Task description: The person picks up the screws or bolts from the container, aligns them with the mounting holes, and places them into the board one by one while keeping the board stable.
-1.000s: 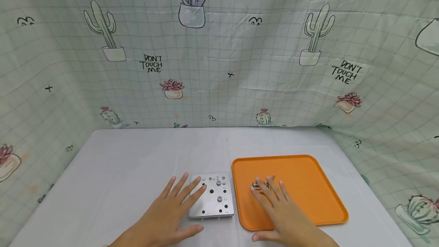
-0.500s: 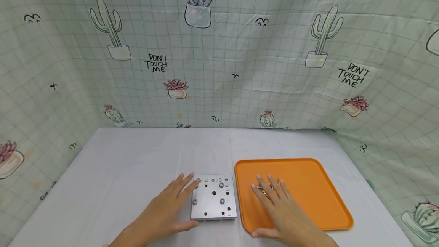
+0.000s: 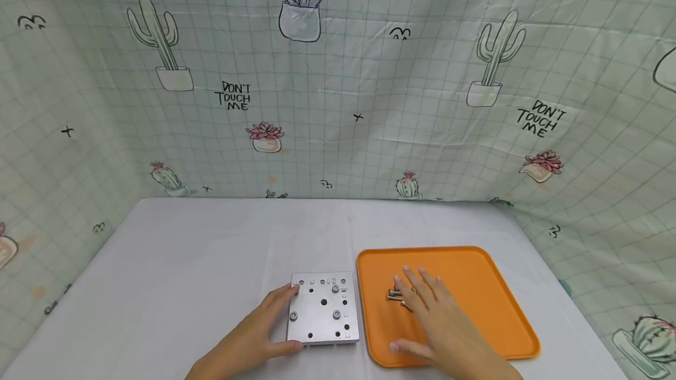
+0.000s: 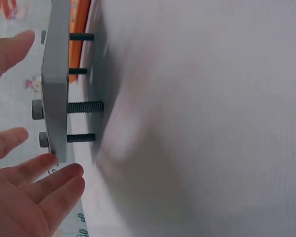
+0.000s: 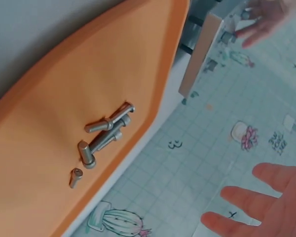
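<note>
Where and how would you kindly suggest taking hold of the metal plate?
I would grip the metal plate by its near and far edges, probably from the left: the orange tray crowds its right side, and its bolts protrude beneath.

A curtained work booth; whether in a home, lab or workshop, I can't tell from here. Behind the orange tray (image 3: pixel 475 309) and to either side of it hangs a pale green checked curtain (image 3: pixel 327 98) printed with potted cacti (image 3: pixel 484 92) and DON'T TOUCH ME lettering (image 3: pixel 235 97). The tray sits on a white cloth-covered tabletop (image 3: pixel 211 251); socket-head bolts (image 5: pixel 106 134) inside it and a drilled metal plate (image 3: pixel 317 324) on its left suggest bench work.
</note>
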`<state>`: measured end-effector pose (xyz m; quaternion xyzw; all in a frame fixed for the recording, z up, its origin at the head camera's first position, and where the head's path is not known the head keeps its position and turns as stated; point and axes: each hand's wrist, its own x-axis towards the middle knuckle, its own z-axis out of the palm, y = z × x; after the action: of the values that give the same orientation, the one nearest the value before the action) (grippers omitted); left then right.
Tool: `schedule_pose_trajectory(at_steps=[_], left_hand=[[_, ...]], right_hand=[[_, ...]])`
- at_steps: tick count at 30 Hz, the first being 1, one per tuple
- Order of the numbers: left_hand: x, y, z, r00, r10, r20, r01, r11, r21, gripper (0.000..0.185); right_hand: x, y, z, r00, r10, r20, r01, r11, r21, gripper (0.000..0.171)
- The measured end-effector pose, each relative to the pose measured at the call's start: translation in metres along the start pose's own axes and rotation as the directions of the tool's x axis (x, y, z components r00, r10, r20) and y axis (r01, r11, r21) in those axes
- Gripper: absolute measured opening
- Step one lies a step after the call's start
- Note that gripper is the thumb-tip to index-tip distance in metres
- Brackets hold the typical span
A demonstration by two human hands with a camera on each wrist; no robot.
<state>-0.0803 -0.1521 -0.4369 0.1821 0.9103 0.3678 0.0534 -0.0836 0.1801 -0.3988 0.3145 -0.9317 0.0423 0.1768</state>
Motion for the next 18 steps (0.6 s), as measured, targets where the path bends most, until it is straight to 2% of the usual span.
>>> schedule_pose_trajectory(at_steps=[5, 13, 18], left_hand=[[0.000, -0.003, 0.007, 0.999, 0.015, -0.049, -0.017, 0.999, -0.039, 0.082], [-0.001, -0.009, 0.011, 0.998, 0.019, -0.059, -0.022, 0.999, -0.045, 0.075], [-0.001, -0.008, 0.010, 0.998, 0.022, -0.062, -0.025, 0.999, -0.038, 0.074]], right_hand=[[0.003, 0.004, -0.002, 0.998, 0.062, 0.011, -0.062, 0.998, 0.032, 0.092], [0.008, 0.012, -0.003, 0.991, 0.132, 0.026, -0.134, 0.983, 0.128, 0.079], [0.013, 0.021, 0.000, 0.978, 0.180, 0.103, -0.193, 0.971, 0.138, 0.069]])
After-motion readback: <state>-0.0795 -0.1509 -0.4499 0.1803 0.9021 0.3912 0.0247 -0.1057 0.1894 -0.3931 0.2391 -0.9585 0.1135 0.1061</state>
